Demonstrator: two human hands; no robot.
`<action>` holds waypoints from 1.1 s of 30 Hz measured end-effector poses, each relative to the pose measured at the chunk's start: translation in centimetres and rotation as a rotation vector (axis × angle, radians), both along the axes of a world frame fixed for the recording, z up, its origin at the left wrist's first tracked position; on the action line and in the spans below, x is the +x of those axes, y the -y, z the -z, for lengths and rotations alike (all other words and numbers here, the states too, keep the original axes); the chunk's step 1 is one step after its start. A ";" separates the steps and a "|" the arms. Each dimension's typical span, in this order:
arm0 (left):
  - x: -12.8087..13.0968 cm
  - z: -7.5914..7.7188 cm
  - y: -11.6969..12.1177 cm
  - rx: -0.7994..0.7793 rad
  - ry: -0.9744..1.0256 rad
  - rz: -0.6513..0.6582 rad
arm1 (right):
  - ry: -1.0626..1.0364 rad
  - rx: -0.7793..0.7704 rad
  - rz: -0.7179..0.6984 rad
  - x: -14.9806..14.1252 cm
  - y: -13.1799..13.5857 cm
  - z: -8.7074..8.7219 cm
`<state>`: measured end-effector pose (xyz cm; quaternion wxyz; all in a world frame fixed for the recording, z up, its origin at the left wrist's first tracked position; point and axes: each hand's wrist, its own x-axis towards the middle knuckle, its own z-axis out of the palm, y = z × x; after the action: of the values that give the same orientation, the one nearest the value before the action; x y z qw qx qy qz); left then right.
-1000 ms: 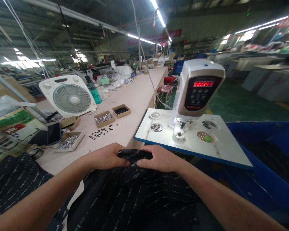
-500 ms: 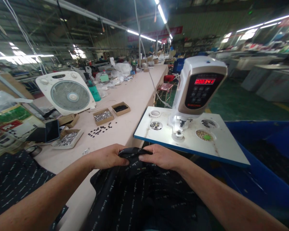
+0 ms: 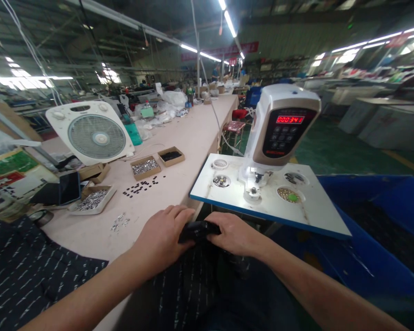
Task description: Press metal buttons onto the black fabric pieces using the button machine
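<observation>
A black garment with rows of small white lettering (image 3: 182,289) hangs down in front of me, its upper edge bunched between my hands. My left hand (image 3: 169,232) is closed around the folded edge from the left. From the right, my right hand (image 3: 229,232) grips the same fold, thumb on the near side. Just beyond my hands stands a white snap-fastening machine (image 3: 279,124) with a red lit display, over a white work plate (image 3: 214,191). The fingertips behind the cloth are hidden.
On the table (image 3: 172,184) to the left are a box fan (image 3: 98,135), a carton of metal fasteners (image 3: 145,168), a carton of black pieces (image 3: 171,155), a tray of metal parts (image 3: 93,200) and loose fasteners. Another dark patterned cloth (image 3: 31,271) lies nearer. A blue bin (image 3: 382,197) stands right.
The garment's edge has been turned and bunched into a tighter fold, and less of its lettered face shows. My left hand has rolled over, back facing up. The view has shifted slightly.
</observation>
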<state>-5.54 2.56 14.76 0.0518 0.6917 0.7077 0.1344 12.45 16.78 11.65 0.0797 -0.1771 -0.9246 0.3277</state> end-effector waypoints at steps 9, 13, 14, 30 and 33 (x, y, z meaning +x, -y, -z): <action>3.1 1.5 1.9 -0.108 -0.093 -0.030 | 0.014 -0.064 -0.095 0.0 1.2 -1.1; 1.2 4.4 1.2 -0.185 0.431 -0.040 | 0.015 -0.210 -0.172 0.5 1.1 -1.3; 0.8 4.8 1.0 -0.188 0.543 -0.012 | 0.014 -0.254 -0.168 0.7 0.9 -1.3; 1.7 4.8 -0.5 -0.524 1.392 -0.052 | -0.065 -0.432 -0.018 2.0 0.3 -0.4; 1.2 5.3 -0.2 -0.600 1.444 -0.113 | -0.052 -0.425 -0.018 1.9 0.5 -0.4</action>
<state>-4.31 2.74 9.46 0.6769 0.3525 0.5388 0.3566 14.32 16.30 12.04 0.0615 -0.1731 -0.8340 0.5203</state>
